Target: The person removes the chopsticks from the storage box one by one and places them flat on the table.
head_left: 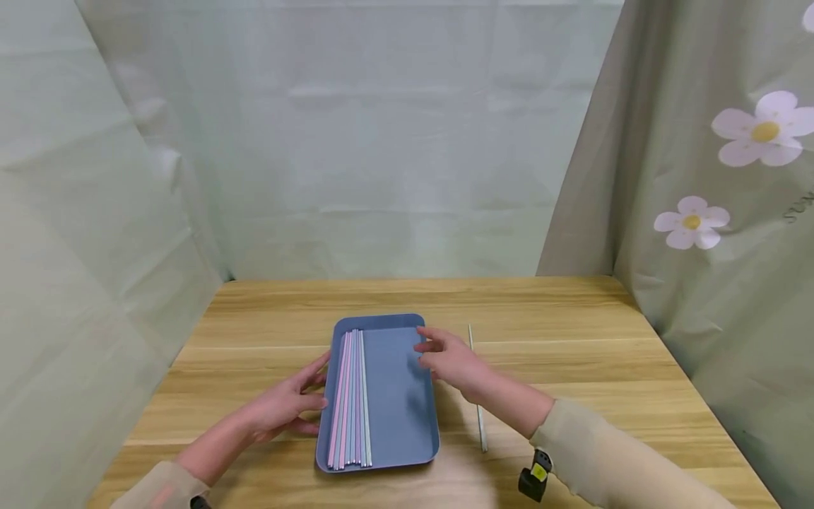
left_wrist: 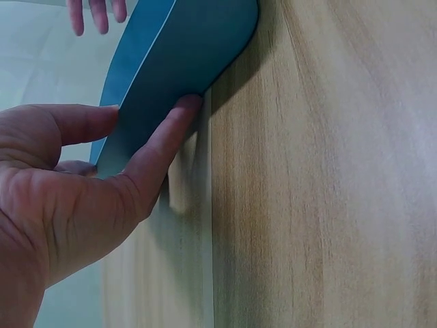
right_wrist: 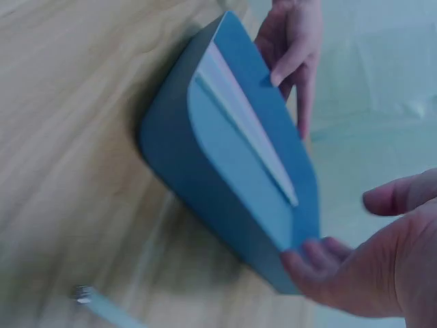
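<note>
A blue-grey rectangular tray (head_left: 397,403) rests on the wooden table. Along its left side lie several long thin chopsticks (head_left: 347,399), side by side, in pink, lilac and pale green. My left hand (head_left: 282,408) is at the tray's left wall; in the left wrist view one finger touches the outer wall low down and the thumb tip meets the rim. Over the tray's right rim is my right hand (head_left: 454,362), fingers spread and slightly bent, holding nothing. A single pale green chopstick (head_left: 481,428) lies on the table right of the tray, passing under the right forearm.
The wooden table (head_left: 572,318) extends around the tray on all sides. Plain pale cloth (head_left: 381,141) hangs behind and at the left. A curtain with flowers (head_left: 706,297) hangs along the right edge.
</note>
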{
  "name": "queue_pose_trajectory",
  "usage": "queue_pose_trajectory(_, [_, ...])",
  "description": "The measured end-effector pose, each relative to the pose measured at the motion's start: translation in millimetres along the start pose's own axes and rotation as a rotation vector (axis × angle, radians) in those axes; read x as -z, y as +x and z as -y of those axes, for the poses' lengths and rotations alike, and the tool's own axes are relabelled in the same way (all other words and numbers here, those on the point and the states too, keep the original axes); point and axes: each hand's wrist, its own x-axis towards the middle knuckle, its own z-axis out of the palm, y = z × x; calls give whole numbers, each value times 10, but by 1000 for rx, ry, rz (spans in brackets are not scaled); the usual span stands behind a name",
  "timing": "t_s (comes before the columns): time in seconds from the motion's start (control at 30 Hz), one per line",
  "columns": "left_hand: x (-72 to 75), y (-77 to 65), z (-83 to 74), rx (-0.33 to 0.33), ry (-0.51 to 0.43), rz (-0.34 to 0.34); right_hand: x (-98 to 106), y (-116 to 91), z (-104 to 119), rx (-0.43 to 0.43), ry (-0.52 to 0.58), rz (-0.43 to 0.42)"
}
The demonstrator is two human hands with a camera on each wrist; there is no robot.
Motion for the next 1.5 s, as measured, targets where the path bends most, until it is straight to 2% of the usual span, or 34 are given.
queue_pose_trajectory(0.13, [-5,3,2,4,-2,-9,-81,-14,81,41,-79,28])
queue_pose_trajectory(0.23, [-14,9,-7,19,0,-35,-155,15,100,39,-66,67])
queue_pose_trajectory(0.33, [-29,13,-24,40,9,-74,-252,54,82,1,18,99])
queue_pose_trajectory(0.5, [-56,2,-38,62,28,-126,-442,109,4,-102,220,138])
queue_pose_trajectory(0.67, [-90,-26,-50,60,36,-124,-607,149,-66,-167,304,136])
queue_pose_trajectory(1.07, [-101,-26,-67,58,25,-84,-833,186,-127,-242,305,45])
queue_pose_trajectory(1.2, [-75,-21,-59,52,24,-70,-925,194,-106,-243,210,3])
queue_pose_trajectory(1.5, [-55,-20,-53,54,33,-63,-1058,278,-140,-146,-136,-22])
